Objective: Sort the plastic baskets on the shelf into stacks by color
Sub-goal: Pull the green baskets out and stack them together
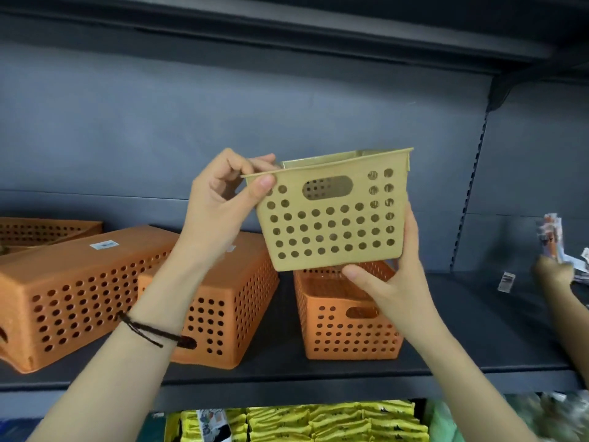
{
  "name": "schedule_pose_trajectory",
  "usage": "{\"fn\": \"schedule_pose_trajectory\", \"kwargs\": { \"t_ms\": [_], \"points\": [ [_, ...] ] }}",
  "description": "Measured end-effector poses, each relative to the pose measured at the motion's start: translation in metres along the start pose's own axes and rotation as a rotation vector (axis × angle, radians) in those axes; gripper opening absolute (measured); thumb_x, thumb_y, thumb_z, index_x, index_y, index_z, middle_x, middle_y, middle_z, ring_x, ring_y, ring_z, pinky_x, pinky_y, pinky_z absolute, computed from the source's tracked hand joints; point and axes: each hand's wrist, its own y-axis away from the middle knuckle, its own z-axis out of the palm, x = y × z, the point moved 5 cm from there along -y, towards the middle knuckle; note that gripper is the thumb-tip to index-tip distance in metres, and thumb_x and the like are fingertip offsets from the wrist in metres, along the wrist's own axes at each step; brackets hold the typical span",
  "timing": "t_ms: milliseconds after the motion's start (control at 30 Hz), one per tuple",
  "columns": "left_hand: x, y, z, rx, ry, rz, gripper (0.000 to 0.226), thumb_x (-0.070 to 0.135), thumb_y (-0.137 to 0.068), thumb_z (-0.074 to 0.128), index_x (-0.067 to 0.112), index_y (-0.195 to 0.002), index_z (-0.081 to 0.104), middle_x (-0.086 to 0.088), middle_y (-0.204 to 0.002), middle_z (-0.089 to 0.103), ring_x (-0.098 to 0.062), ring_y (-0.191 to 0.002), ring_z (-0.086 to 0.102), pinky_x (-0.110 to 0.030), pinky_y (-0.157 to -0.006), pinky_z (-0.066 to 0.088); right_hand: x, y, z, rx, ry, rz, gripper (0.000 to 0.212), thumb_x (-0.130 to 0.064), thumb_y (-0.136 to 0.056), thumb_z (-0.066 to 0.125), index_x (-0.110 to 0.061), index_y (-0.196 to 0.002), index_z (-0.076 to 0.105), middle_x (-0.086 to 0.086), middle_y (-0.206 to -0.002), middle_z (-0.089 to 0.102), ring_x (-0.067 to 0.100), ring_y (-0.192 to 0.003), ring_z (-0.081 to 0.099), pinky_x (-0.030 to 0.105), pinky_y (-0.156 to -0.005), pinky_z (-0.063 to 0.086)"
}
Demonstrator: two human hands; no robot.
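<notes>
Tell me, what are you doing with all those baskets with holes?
A person is sorting baskets by color. Both hands hold a tan basket up in the air: the left hand pinches its rim, the right hand supports its bottom corner. On the shelf below, an upright orange basket sits right under it, and two more orange baskets lie upside down to the left.

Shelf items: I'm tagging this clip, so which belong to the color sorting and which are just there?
Job: beige basket held in left hand and right hand; orange baskets.
Bystanders: yellow packets below; small packets at right.
</notes>
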Motion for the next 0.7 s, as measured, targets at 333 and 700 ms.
{"fn": "schedule_pose_trajectory", "kwargs": {
  "t_ms": [333, 700],
  "points": [
    [0.026, 0.028, -0.1, 0.286, -0.177, -0.14, 0.022, 0.02, -0.098, 0.065, 0.037, -0.084, 0.07, 0.021, -0.093, 0.075, 0.0, -0.103, 0.065, -0.038, -0.092, 0.052, -0.051, 0.0, 0.107, -0.01, -0.172, -0.102, 0.096, -0.038, -0.074, 0.078, -0.067, -0.137, 0.011, -0.019, -0.152, 0.036, 0.0, -0.139, 0.034, 0.033, -0.114, 0.032],
    [0.112, 0.04, -0.283, 0.343, -0.538, -0.123, 0.025, 0.052, -0.071, 0.078, 0.042, -0.087, 0.062, -0.024, -0.086, 0.064, -0.034, -0.079, 0.066, -0.053, -0.079, 0.058, -0.153, 0.01, 0.288, -0.128, -0.217, -0.215, 0.082, -0.051, -0.076, 0.066, -0.072, -0.133, 0.012, -0.015, -0.159, 0.021, 0.005, -0.145, 0.022, 0.048, -0.116, 0.028]
  ]
}}
